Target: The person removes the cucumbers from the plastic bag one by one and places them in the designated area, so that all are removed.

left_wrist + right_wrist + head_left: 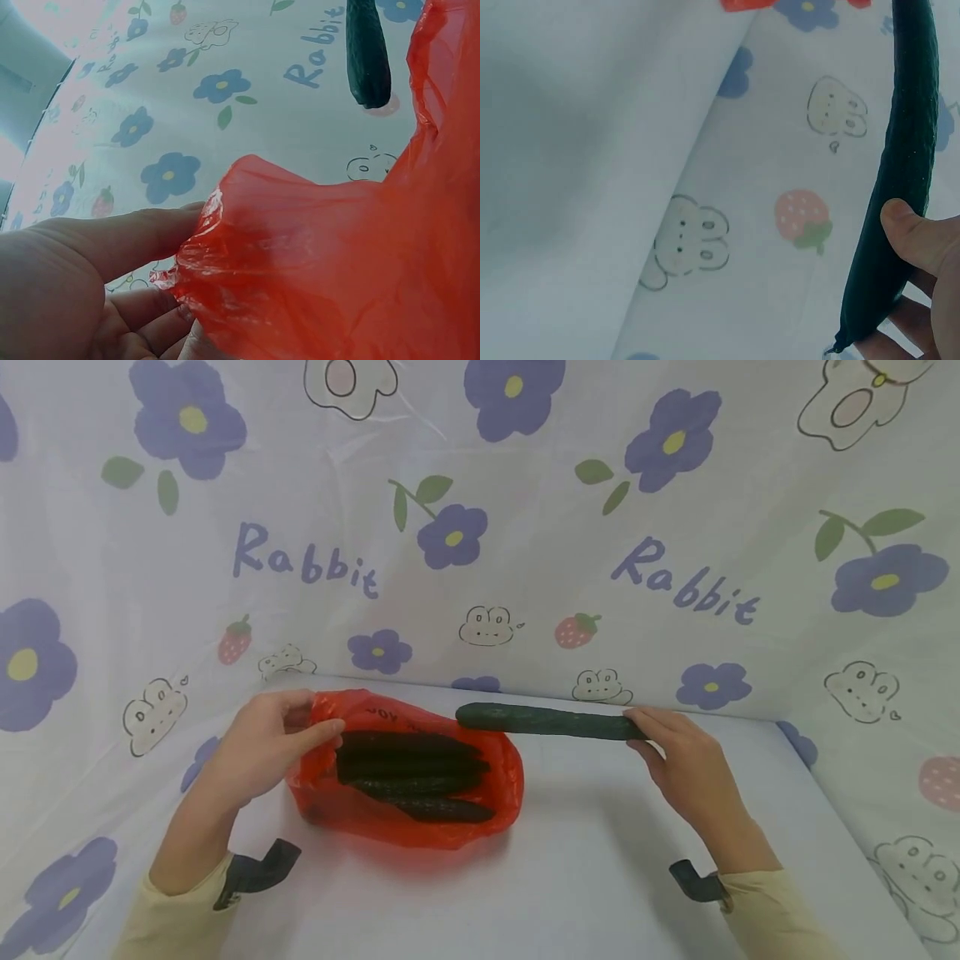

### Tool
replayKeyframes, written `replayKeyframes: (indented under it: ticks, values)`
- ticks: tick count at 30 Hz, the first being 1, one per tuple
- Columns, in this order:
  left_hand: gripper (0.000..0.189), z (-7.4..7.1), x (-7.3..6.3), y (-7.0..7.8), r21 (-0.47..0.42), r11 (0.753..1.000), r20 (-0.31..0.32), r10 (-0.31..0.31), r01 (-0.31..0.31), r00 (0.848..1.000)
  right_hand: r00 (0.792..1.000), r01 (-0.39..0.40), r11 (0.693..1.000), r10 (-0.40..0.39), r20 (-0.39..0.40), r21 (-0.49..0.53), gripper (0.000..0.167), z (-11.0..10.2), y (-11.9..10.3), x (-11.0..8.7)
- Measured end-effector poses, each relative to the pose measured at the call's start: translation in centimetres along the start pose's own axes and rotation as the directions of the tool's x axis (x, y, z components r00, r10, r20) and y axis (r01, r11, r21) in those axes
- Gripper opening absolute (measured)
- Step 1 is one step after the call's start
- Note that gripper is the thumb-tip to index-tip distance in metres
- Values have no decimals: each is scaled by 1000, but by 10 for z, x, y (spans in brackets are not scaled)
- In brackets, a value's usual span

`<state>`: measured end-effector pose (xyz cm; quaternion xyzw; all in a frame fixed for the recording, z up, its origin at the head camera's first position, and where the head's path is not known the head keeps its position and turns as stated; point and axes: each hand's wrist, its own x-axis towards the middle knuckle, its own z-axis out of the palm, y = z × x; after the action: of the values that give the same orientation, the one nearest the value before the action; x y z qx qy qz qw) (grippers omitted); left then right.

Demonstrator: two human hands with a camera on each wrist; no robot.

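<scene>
The left hand [258, 747] and the right hand [686, 768] are well apart, and each one makes a pinching hold.

The left forearm [187, 860] comes from the lower left and leans inward, with a pale yellow sleeve [176, 918] pushed back from the bare wrist. On this side the thumb [318, 737] is stretched toward the right in the head view, while in the left wrist view some fingers [142, 311] are bent toward the palm. The right forearm [742, 847] rises from the lower right, also leaning inward, its wrist equally bare. In the right wrist view, the right thumb [907, 229] presses opposite to the curled fingers.
</scene>
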<state>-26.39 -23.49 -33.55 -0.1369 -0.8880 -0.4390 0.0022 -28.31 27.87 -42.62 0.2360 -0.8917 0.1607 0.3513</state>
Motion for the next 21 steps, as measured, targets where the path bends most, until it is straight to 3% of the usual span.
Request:
replayKeyframes:
  ticks: [21]
  values:
    - [42, 1, 3, 0, 4, 1000, -10, -8, 8, 1000, 998, -37, 998, 39, 48, -54, 56, -15, 61, -24]
